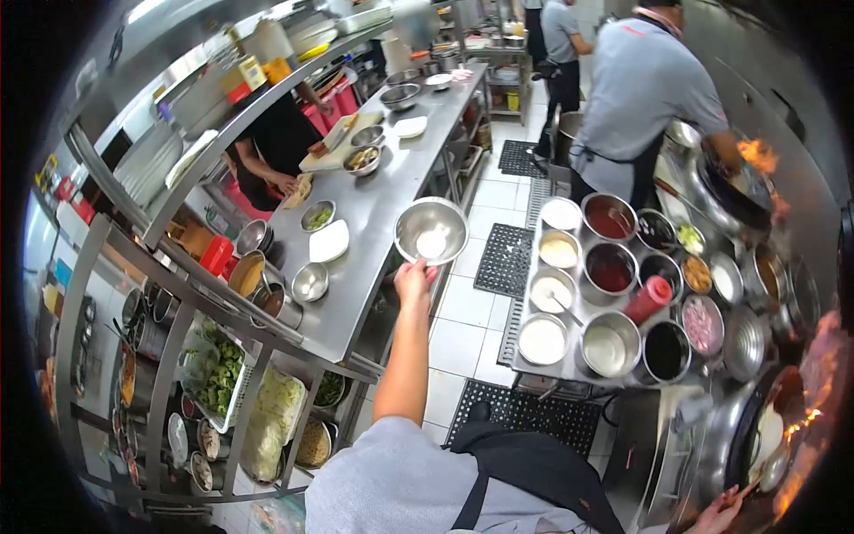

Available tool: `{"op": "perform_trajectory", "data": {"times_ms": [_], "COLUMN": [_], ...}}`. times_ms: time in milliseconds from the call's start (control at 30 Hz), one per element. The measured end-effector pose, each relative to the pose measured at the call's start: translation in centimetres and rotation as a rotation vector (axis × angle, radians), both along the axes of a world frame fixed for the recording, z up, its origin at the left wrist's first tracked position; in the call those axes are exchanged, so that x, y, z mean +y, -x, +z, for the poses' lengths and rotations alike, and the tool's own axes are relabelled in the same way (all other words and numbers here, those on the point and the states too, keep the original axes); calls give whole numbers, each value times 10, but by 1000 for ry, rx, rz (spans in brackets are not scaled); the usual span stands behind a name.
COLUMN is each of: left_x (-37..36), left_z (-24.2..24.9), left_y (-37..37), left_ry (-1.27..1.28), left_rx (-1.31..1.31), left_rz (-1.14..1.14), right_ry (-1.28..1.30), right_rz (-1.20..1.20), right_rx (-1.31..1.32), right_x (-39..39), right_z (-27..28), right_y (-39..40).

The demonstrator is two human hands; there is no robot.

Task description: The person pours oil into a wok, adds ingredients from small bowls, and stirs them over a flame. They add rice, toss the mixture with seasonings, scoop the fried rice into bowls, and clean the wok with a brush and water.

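Observation:
My left hand point(414, 279) is stretched out ahead and grips the near rim of a steel mixing bowl point(431, 230), held up over the edge of the long steel counter point(378, 200). A small white portion lies in the bowl's bottom. My right hand point(722, 513) shows only at the lower right corner, fingers curled by the rim of a wok point(765, 436) with flames licking at its right side; what it holds is hidden.
A station of steel pots with sauces and seasonings point(614, 294) and a red squeeze bottle point(647, 300) stands right of the aisle. A person in a grey shirt point(645, 98) cooks at a flaming wok point(743, 191). Another person's hands point(285, 182) work behind the counter. Bowls and a white plate point(328, 241) sit on it.

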State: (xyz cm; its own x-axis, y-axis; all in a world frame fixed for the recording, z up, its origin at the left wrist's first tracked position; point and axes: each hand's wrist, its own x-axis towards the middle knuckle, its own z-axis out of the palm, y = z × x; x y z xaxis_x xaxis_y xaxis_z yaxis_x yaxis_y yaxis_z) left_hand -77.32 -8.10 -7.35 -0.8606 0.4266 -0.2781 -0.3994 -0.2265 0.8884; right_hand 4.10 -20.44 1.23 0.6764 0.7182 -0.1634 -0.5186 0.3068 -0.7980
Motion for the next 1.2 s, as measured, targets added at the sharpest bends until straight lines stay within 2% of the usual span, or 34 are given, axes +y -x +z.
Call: {"op": "perform_trajectory", "data": {"times_ms": [67,133,233,333,367,467,567,633,733,767,867,967,1067,1200], "left_x": [-20,-25,-13,-18,-25,-58,-81,-85,-72,-67,-55,-59,-59,-64], "left_z": [-25,-47,-52,-35,-32,-73,-73,-48,-28,-31,-37,-56,-72,-59], "left_y": [48,92,139,149,150,184,217,248,316,343,403,456,491,484], "left_ry": [68,6,-156,-270,-222,-159,-61,-20,33,78,273,467,320,368], "left_rx": [-91,-152,-178,-107,-131,-241,-45,84,202,223,241,238,-5,-32], "left_rz": [88,128,176,155,207,422,423,417,461,468,523,389,448,305], "right_ry": [-30,8,70,211,210,220,229,211,470,324,368,433,462,497], "right_rz": [-18,-91,-177,-160,-143,-130,-158,-146,-159,-262,-164,-164,-178,-175], "right_rx": [-103,-227,-378,-397,-381,-326,-267,-249,-1358,-404,-316,-259,-284,-304], "right_x": [13,21,31,35,35,36,43,46,41,53,51,55,55,54], "right_z": [5,23,46,40,41,45,30,19,-28,46,26,20,15,12], "right_y": [19,53,106,102,105,116,93,69,1,141,97,66,51,37]}}
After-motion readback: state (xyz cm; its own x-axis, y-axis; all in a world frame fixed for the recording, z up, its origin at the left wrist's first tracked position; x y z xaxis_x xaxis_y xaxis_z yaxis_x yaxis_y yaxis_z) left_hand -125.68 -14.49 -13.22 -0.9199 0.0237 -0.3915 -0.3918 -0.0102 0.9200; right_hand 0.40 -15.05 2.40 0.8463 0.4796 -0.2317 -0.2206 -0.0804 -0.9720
